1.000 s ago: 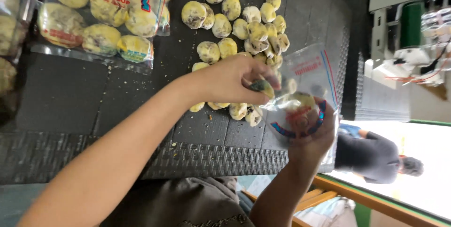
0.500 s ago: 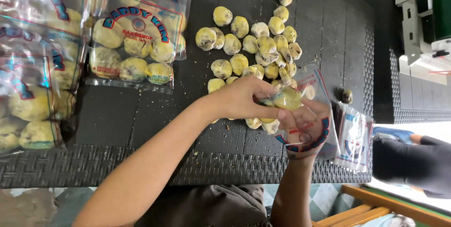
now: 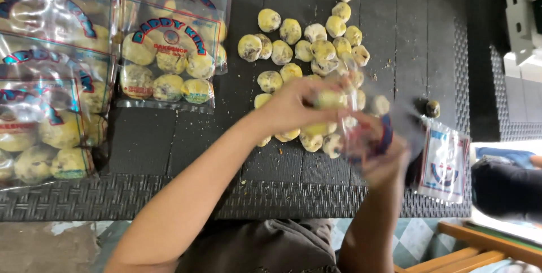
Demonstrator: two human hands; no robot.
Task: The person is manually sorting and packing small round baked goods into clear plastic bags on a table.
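Observation:
My left hand (image 3: 296, 106) pinches a round yellow cookie (image 3: 330, 101) at the mouth of a small clear plastic bag (image 3: 367, 132). My right hand (image 3: 387, 163) holds that bag from below, and it is blurred by motion. Some cookies show through the bag. Both hands hover over the near edge of a loose pile of yellow cookies with dark specks (image 3: 316, 47) spread on the dark wicker table (image 3: 169, 194).
Filled printed cookie bags lie at the left (image 3: 175, 41) and far left (image 3: 51, 81). A few flat empty bags (image 3: 446, 157) rest at the right, with one stray cookie (image 3: 433, 108) beside them. Another person's dark sleeve (image 3: 508, 188) is at the right edge.
The view has swung left, showing more filled bags. My left hand took a cookie from the pile and brought it up to the bag, which my right hand keeps holding.

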